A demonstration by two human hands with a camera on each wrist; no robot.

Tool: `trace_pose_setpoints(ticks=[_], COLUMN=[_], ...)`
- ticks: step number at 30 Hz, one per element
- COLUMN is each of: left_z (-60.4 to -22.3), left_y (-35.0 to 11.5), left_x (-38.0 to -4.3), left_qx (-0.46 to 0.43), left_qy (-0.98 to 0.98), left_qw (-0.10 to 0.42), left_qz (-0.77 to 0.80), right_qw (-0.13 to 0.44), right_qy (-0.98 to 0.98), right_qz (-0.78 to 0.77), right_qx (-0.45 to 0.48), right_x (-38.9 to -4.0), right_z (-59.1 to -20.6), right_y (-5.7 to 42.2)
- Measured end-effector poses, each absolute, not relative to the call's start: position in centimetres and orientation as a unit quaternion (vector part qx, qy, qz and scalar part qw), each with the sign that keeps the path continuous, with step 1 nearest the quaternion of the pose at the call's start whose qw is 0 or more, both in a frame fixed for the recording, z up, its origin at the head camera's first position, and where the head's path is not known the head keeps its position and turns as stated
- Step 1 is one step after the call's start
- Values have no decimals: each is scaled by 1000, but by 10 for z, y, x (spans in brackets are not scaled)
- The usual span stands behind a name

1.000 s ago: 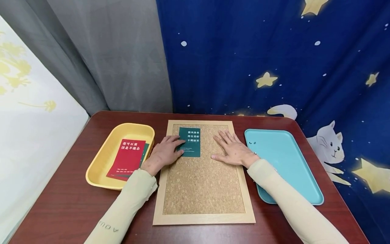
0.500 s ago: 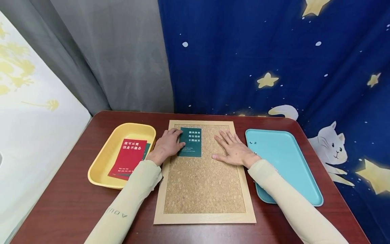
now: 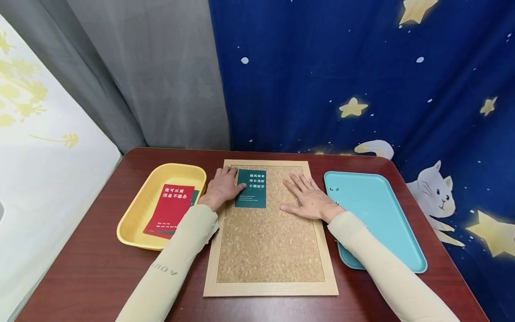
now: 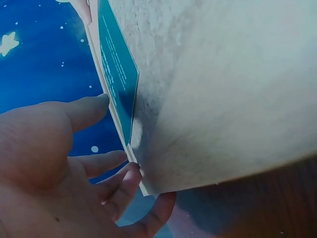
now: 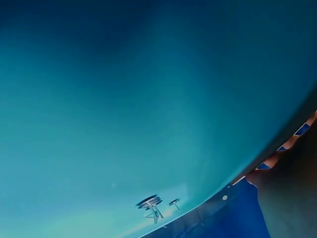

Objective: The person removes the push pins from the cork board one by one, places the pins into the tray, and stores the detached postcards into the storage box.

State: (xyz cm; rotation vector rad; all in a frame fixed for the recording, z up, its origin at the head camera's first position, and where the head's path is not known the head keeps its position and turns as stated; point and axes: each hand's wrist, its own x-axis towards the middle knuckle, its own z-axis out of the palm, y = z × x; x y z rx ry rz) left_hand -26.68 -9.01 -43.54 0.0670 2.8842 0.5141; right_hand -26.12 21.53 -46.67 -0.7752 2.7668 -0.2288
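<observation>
A dark green card [image 3: 252, 190] with white lettering lies at the upper left of a wood-framed cork board [image 3: 271, 246]. My left hand [image 3: 222, 184] rests at the board's left frame beside it, its thumb reaching the card's left edge. In the left wrist view the thumb [image 4: 91, 110] is extended by the green card [image 4: 121, 74], and the other fingertips touch the board's frame near its corner. My right hand [image 3: 311, 199] lies flat on the board's right side, fingers spread, holding nothing. The right wrist view shows only its fingertips at the right edge.
A yellow tray [image 3: 134, 219] at the left holds a red card [image 3: 169, 208] over green ones. On the right is a blue tray [image 3: 386, 223] with several small metal pins [image 5: 151, 204]. The brown table [image 3: 88, 268] ends at curtains behind.
My left hand's fingers have drawn back from over the green card to the left frame, and the hand has shifted slightly forward. The right hand and the card have stayed in place.
</observation>
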Motion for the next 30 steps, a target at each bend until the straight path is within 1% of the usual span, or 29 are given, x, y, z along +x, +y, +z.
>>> trace_pose_setpoints(ticks=[4,13,30], left_z=[-437,-436,-441], left_y=[-89,-85,-84], left_x=[-270,-275,-282], left_qx=[12,-1,-19], left_qy=[979,981,981], left_qw=[102,112,110], left_qz=[174,161,160], right_qw=[132,129,123], right_qy=[952,953,953], right_qz=[-80,-78,-81], right_qx=[-265,-262,-266], right_x=[-261,-261,-262], right_z=[-469,-471,-473], right_y=[215,215,216])
